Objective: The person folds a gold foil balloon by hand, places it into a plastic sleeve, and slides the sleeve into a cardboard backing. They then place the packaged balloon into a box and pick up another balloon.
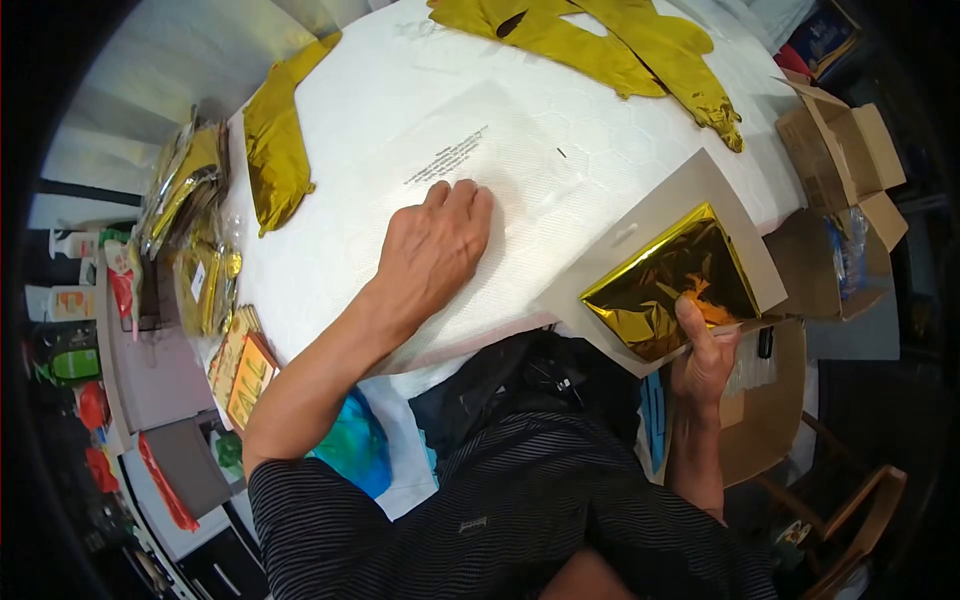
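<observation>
My left hand (438,245) rests on a clear plastic bag (500,150) with printed lines, laid on the white table. Its fingers are curled down, and what they pinch, if anything, is hidden. At the right, my right hand (706,355) grips a pale card (640,240) with a folded gold foil piece (665,285) on it. The thumb presses on the foil's front and the fingers go behind the card. The card is tilted above the table's near right edge.
Gold foil balloons (590,50) lie along the far edge, and another foil balloon (275,160) lies at the left. Packaged foil (190,190) is piled at the left edge, above orange cards (245,370). Open cardboard boxes (765,425) stand at the right.
</observation>
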Motion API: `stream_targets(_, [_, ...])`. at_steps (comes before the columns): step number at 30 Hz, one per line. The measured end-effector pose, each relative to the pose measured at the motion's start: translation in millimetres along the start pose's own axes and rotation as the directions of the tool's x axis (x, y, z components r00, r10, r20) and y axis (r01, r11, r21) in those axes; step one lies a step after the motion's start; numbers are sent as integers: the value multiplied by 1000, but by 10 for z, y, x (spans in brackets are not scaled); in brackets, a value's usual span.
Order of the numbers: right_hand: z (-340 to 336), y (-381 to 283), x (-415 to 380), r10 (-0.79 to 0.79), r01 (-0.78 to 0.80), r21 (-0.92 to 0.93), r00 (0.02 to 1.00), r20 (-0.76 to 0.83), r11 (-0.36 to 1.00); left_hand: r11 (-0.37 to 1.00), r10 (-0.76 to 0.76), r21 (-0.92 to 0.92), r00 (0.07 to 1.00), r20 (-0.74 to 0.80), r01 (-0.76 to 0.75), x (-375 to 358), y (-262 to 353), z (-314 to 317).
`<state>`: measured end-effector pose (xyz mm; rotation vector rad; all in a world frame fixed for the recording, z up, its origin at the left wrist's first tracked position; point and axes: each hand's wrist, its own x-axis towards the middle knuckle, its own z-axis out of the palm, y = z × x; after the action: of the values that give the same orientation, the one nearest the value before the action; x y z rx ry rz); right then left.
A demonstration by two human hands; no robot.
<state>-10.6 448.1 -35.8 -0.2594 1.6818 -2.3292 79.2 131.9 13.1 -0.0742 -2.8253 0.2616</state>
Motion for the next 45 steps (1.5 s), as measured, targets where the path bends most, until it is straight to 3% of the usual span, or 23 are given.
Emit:
stream_targets(7, [-53,29,-10,24,-23,54,999,-26,998,998,-67,3,996,66,67,176,59,-19])
stream_targets(20, [85,-82,146,-11,-18,-115,968,-252,993,877,-145,-454,987,66,159,462,627,34])
stream_targets(23, [86,-58,106,161,-181,-97,970,-184,979,860,-150,-487,988,41,151,488,635,84])
stream_targets(30, [182,78,11,220,-222,-32,974,-48,975,874,-157,-460,987,37,156,648,678,89])
stream_targets(38, [141,154,1,306,-306,20,951,-32,952,946,-92,-316,994,-62,68,903,656,201])
stream_targets(45, [184,101,-15,302,-299,53,952,-45,953,948,-122,-310,981,-148,71,953,715,165])
